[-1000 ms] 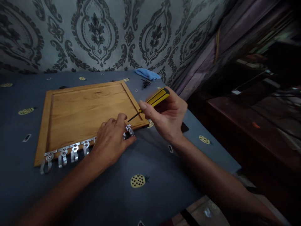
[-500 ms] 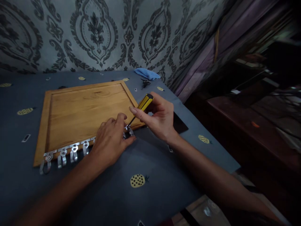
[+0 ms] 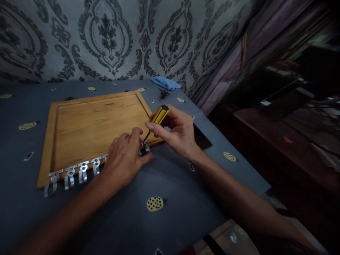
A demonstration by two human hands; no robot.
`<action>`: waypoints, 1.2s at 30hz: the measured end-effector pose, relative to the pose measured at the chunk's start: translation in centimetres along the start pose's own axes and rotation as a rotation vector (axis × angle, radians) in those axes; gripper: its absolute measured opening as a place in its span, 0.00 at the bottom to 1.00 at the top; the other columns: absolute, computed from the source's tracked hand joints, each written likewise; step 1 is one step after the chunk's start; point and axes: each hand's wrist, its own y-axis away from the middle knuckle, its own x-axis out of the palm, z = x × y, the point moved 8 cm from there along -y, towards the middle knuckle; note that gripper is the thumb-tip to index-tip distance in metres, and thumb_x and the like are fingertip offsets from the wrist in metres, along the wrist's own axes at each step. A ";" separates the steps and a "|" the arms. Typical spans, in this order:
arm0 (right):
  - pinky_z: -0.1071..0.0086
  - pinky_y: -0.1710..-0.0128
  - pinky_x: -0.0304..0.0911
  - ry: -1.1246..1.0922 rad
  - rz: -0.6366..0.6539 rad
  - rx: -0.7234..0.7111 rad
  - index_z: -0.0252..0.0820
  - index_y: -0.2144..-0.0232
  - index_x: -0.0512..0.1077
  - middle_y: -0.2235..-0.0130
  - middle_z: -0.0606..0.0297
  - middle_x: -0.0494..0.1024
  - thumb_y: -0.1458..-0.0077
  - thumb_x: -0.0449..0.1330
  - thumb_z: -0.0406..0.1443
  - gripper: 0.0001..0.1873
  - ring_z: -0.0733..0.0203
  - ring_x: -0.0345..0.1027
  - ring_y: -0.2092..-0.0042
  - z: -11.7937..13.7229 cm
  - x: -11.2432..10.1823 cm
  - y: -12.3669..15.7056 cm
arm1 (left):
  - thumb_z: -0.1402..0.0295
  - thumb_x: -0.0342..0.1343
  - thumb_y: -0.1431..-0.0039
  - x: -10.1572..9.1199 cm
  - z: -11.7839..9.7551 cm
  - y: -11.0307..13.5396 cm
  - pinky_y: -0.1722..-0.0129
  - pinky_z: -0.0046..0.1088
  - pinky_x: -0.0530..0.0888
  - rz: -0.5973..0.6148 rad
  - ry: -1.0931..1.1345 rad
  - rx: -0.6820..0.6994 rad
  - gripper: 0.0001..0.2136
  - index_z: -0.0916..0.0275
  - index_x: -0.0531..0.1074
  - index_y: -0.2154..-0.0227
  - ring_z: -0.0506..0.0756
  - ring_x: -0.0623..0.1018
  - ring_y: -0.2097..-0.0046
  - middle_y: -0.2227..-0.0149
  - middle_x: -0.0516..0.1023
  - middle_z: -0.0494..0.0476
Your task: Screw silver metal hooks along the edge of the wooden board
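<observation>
A framed wooden board (image 3: 98, 124) lies on the table, with a metal hook rail (image 3: 83, 169) along its near edge. My left hand (image 3: 124, 156) grips the rail near its right end, thumb at the near side and fingers over the board's edge; it covers the rail's middle. In my right hand (image 3: 177, 131) is a yellow and black screwdriver (image 3: 160, 115), tilted, its handle between thumb and fingers. The screwdriver's tip meets the rail just right of my left index finger. Any screw under the tip is too small to make out.
The table (image 3: 111, 219) has a grey pineapple-print cover. A blue cloth (image 3: 166, 83) and a small dark object (image 3: 164, 93) lie behind the board. Beyond my right hand is a flat black object (image 3: 202, 137). Patterned fabric (image 3: 108, 39) rises along the back.
The screwdriver handle and my right hand have shifted slightly left, and the handle stands a little differently in my fingers. My left hand stays at the rail.
</observation>
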 end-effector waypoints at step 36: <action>0.72 0.77 0.53 -0.053 -0.022 0.013 0.42 0.75 0.69 0.76 0.72 0.66 0.51 0.72 0.52 0.23 0.69 0.56 0.74 -1.0 0.2 -0.3 | 0.64 0.63 0.41 0.2 -0.2 0.0 0.48 0.51 0.72 0.006 0.006 0.012 0.23 0.63 0.61 0.47 0.69 0.76 0.48 0.53 0.79 0.64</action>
